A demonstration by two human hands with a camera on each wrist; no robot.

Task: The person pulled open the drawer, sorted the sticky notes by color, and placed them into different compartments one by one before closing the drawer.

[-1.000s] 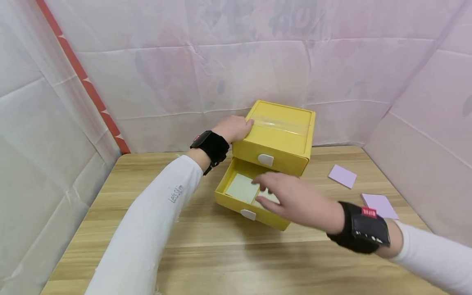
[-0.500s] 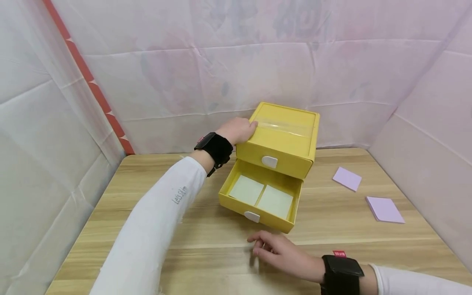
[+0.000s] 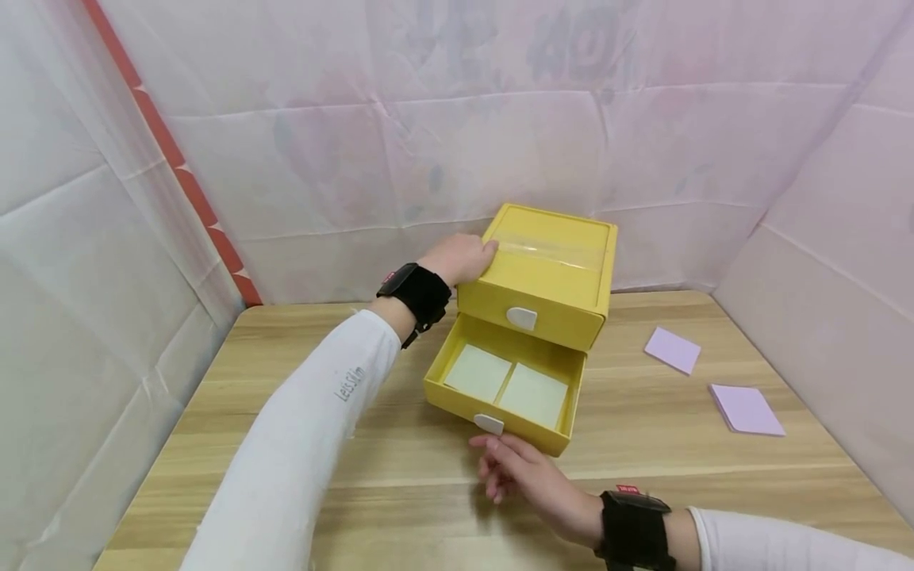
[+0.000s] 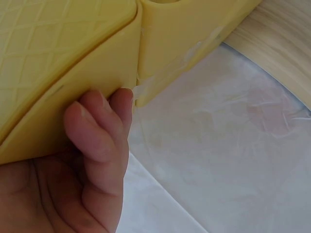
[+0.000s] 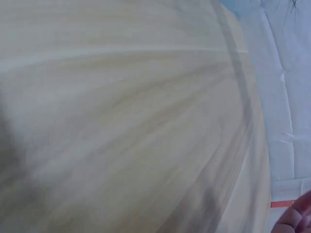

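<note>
A yellow two-drawer box (image 3: pixel 550 266) stands at the back of the wooden table (image 3: pixel 343 476). Its lower drawer (image 3: pixel 457 399) is pulled out, with two pale green note pads (image 3: pixel 478 371) (image 3: pixel 533 394) lying side by side inside. My left hand (image 3: pixel 460 258) grips the box's top left edge; in the left wrist view its fingers (image 4: pixel 97 145) curl against the yellow side (image 4: pixel 58 58). My right hand (image 3: pixel 514 468) hovers low over the table with loosely curled fingers, holding nothing. Its index fingertip is just below the drawer's white handle (image 3: pixel 489 423).
Two purple note pads (image 3: pixel 672 350) (image 3: pixel 746 409) lie on the right of the table. White sheeting walls close in the left, back and right sides. The upper drawer, with its white handle (image 3: pixel 521 318), is closed. The right wrist view is a blur of table (image 5: pixel 121 121).
My right hand came out of the lower drawer, dropped to the table in front, then edged up toward the drawer's handle. The left hand and box stayed put.
</note>
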